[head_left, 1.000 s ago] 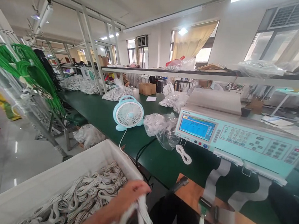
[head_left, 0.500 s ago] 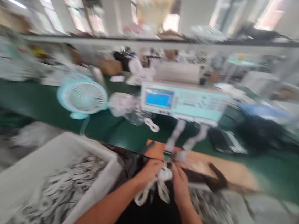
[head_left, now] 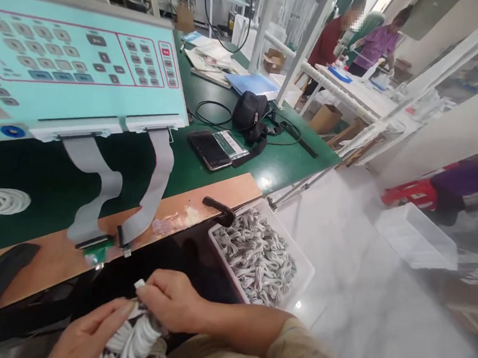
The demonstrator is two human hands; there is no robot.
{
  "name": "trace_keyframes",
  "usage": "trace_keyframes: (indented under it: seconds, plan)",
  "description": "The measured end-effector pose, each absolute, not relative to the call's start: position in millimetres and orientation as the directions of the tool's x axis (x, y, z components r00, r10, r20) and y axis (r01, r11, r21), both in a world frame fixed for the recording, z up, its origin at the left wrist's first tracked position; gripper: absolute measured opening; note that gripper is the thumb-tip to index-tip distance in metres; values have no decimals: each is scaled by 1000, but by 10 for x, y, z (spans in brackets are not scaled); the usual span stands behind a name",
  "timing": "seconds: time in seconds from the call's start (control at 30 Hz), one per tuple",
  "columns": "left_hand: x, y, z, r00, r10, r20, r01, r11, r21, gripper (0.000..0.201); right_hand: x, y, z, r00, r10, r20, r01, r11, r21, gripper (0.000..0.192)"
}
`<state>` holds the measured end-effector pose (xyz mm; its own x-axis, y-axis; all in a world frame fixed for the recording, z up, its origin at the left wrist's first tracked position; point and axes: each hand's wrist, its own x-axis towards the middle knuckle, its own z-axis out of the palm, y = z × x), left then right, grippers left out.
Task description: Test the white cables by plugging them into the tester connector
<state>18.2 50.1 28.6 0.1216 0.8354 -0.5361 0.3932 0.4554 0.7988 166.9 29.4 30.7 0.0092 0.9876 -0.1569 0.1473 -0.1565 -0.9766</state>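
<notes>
My right hand [head_left: 173, 301] pinches one end of a coiled white cable [head_left: 143, 345]; a small white plug [head_left: 139, 284] sticks out past its thumb and finger. Close beside it, my left hand [head_left: 90, 330] is closed on the same cable, fingertips almost meeting the right hand's. The coil hangs below and between both hands, low in the view. Just beyond them, a small green circuit board [head_left: 96, 253] sits at the edge of a wooden strip [head_left: 187, 208]. Grey ribbon cables [head_left: 159, 167] run there from a light-green tester [head_left: 105, 97].
At my right stands a plastic bin [head_left: 306, 275] full of coiled cables. A phone [head_left: 210, 149], a black pouch [head_left: 250, 113] and another white coil [head_left: 1, 201] lie on the green table [head_left: 289, 166]. Black clamps [head_left: 220, 210] grip the strip. Two people [head_left: 376, 46] work farther back.
The view has swung right and down, bringing the tester closer and the right-hand bin into sight. My hands and the coiled cable have come away from the board, back toward my body.
</notes>
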Motion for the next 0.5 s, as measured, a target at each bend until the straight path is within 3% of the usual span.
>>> trace_keyframes:
  seconds: [0.07,0.1,0.2,0.3,0.37,0.43,0.5]
  plan:
    - [284,427,237,240,754,-612,317,535,783,37,1940,166,240,-11,960,-281,150,-276,-949,23]
    - [349,391,223,300,707,-641,268,582,768,36,2130,95,201,55,940,-337,213,-341,-916,26]
    - [543,332,218,391,620,-680,71,716,694,35,2831,-128,57,199,910,-365,276,-409,-870,26]
    - [644,350,218,380,612,-693,-84,769,633,35,3407,-328,-102,324,865,-384,351,-486,-800,22]
    - [655,363,211,375,623,-687,-164,773,612,34,3513,-425,-149,438,845,-306,455,-502,-736,15]
    - [639,360,208,381,659,-648,-256,749,611,31,3358,-468,-128,319,885,-339,447,-455,-770,20]
    - [602,343,216,386,719,-577,-348,693,631,31,3032,-440,-60,-41,904,-425,212,-408,-888,26]
